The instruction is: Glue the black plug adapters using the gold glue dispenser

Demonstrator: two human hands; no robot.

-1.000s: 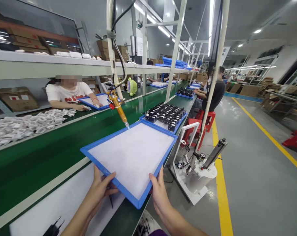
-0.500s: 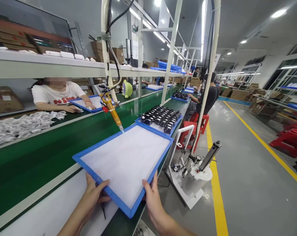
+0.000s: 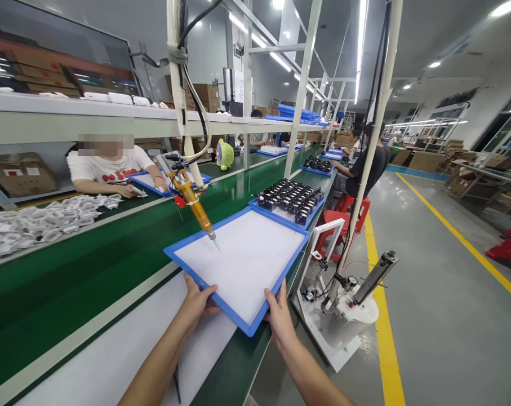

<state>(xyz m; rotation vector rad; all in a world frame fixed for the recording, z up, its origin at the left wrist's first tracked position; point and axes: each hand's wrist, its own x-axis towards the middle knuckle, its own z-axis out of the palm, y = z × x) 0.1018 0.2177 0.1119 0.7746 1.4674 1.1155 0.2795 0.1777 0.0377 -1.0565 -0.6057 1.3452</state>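
- Clock read from the middle of the tray (image 3: 234,314), which lies askew at mid-view, near corner at 6 o'clock above the bench (image 3: 230,366)
- My left hand (image 3: 197,300) is closed on its edge at 8 o'clock, thumb on top, fingers curled beneath
- My right hand (image 3: 279,317) pinches the edge at 4 o'clock, thumb on top, fingers outside and under
- Tight at 1 o'clock: the far edge meets the next tray (image 3: 316,212); touching or overlapping, I can't tell
- Tight at 10 too: the dispenser (image 3: 198,211) leans in, tip above the liner (image 3: 259,254); contact I can't judge
- More room past 9 o'clock along the belt (image 3: 78,265) and past 3 over the floor (image 3: 441,316), with a drum (image 3: 356,316) at 4
- In my tray I see only white liner
- The next tray carries rows of black parts (image 3: 287,197)
- Across the belt at 10, a co-worker's hand (image 3: 159,182) rests by a white-lined far tray (image 3: 142,179)
- White parts (image 3: 48,223) lie heaped loose at 9
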